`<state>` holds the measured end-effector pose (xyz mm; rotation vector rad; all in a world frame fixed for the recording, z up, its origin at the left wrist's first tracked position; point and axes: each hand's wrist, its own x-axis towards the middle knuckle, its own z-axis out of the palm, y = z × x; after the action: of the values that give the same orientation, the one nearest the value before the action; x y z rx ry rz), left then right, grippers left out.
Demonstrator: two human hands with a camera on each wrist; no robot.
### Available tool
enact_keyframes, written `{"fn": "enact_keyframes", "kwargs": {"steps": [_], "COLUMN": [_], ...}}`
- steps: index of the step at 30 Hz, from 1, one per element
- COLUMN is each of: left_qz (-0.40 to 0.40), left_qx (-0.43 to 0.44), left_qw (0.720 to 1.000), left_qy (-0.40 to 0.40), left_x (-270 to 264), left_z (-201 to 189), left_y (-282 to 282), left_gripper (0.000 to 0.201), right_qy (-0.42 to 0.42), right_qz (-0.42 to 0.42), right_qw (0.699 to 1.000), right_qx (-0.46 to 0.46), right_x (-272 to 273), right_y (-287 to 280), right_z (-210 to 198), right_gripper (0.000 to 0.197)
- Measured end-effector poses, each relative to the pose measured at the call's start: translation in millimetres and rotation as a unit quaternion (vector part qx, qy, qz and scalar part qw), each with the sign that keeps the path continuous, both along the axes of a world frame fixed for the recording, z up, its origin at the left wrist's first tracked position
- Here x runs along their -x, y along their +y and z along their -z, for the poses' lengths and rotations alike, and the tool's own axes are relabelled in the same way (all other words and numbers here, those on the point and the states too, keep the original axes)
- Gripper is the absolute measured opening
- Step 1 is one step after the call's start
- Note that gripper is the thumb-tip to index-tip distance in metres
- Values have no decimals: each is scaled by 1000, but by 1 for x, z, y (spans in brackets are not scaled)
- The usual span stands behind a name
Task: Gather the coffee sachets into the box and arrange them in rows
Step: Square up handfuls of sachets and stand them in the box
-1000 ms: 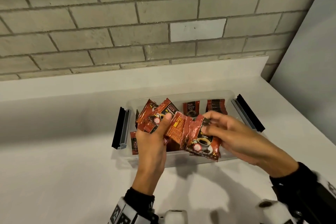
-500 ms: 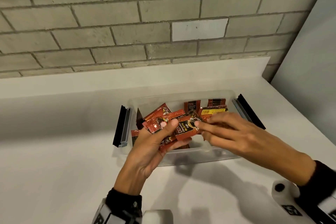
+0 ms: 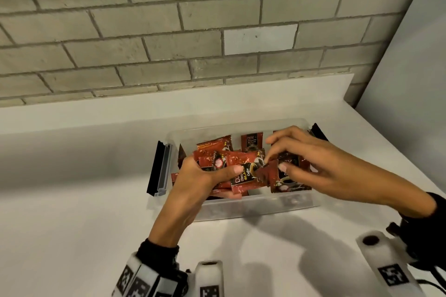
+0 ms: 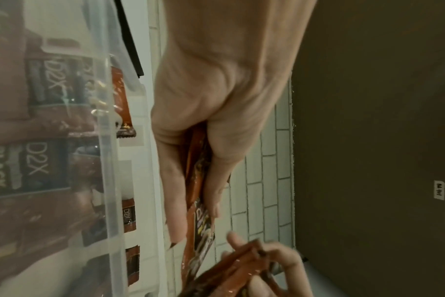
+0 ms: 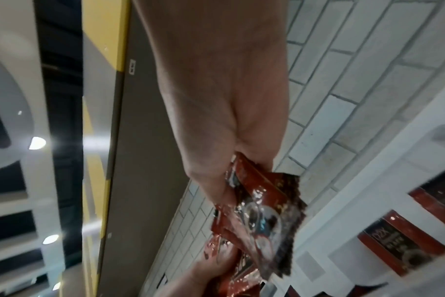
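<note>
Over the clear box (image 3: pixel 253 206) on the white desk (image 3: pixel 72 212), the left hand (image 3: pixel 193 183) clamps a fanned stack of coffee sachets (image 3: pixel 241 171); the right hand (image 3: pixel 321 169) pinches one sachet (image 3: pixel 287 182). They look light, crinkly, slippery foil; best held by flat faces or edges.

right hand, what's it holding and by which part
The right hand pinches one coffee sachet by its upper left corner, over the box.
</note>
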<state>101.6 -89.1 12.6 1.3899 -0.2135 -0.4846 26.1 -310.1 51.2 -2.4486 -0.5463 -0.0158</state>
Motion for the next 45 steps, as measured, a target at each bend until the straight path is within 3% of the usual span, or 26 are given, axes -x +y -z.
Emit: {"fn": "enact_keyframes", "kwargs": {"steps": [4,10,13,15,17,20,23,26,30,36,41,45], "left_qz": [61,67,42,4,-44,-101,-108,-107,-143,-150,-137,-145], "left_qx": [-27,-28,9,39,69,107,160,209,235,265,281,290], "left_qw": [998,997,999,998,995,988,980,969,958,947,945,938], "left_qy": [-22,-8,22,43,53,43,55,75,76,99,99,123], "left_x": [2,1,0,0,0,3,9,13,18,19,17,13], "left_z": [-5,-2,1,4,7,12,12,12,11,14,15,17], "left_y": [-5,-1,0,1,0,-6,-16,-25,-34,-36,-30,-21], "left_gripper": [37,34,33,27,27,36,23,25,43,49,36,31], "right_qy": [40,63,79,126,189,288,342,352,357,356,316,275], "right_qz": [-19,-18,7,34,84,158,190,189,186,213,254,277], "right_qw": [996,995,996,989,954,855,761,710,656,647,672,696], "right_qx": [77,80,33,-68,-219,-401,-518,-579,-639,-640,-620,-602], "right_x": [-8,-14,-16,-17,-17,-18,-21,-24,-28,-27,-29,-35], "right_y": [9,14,12,11,10,13,22,34,42,49,43,32], "right_z": [2,1,4,5,9,17,22,25,26,36,38,33], "right_gripper": [23,22,20,19,23,34,31,25,30,25,18,31]}}
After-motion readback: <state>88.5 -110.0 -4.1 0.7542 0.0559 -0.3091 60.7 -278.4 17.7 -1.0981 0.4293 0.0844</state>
